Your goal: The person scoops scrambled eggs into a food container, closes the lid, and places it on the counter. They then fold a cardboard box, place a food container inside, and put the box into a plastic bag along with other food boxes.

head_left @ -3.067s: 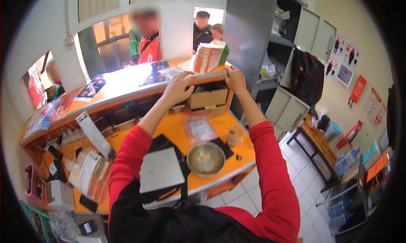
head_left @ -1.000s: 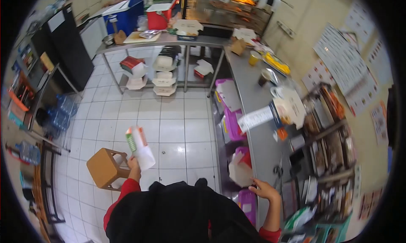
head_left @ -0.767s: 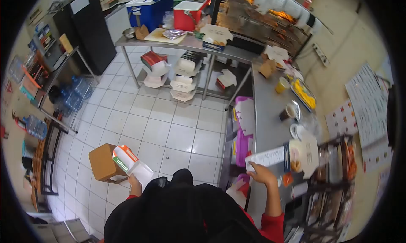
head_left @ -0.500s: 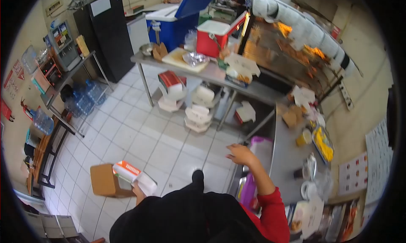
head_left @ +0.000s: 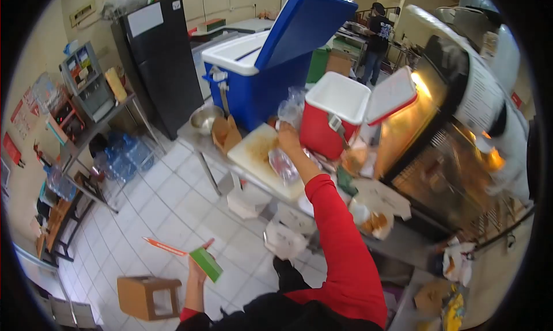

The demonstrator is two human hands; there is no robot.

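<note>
My left hand [head_left: 197, 269] grips an open cardboard food box [head_left: 206, 264] with a green side and an orange-and-white flap, low over the floor. My right hand [head_left: 288, 136] is stretched out over the white cutting board [head_left: 253, 149], between the blue cooler and the red cooler. Its fingers look closed, but what they hold is too small to make out. Just below the hand lies a crumpled foil packet [head_left: 284, 165] on the board. A clear plastic bag [head_left: 292, 106] sits right behind the fingers.
The blue cooler [head_left: 262, 95] and red cooler [head_left: 329, 121] stand with lids up. A metal bowl [head_left: 205, 119] is at the table's left end. A lit glass display case [head_left: 438, 158] is at right. A brown stool [head_left: 148, 296] stands on the floor. A co-worker [head_left: 378, 43] is far back.
The view has moved closer to the table. My right hand has reached forward from beside the counter to the cutting board. The box in my left hand has turned, showing its green side.
</note>
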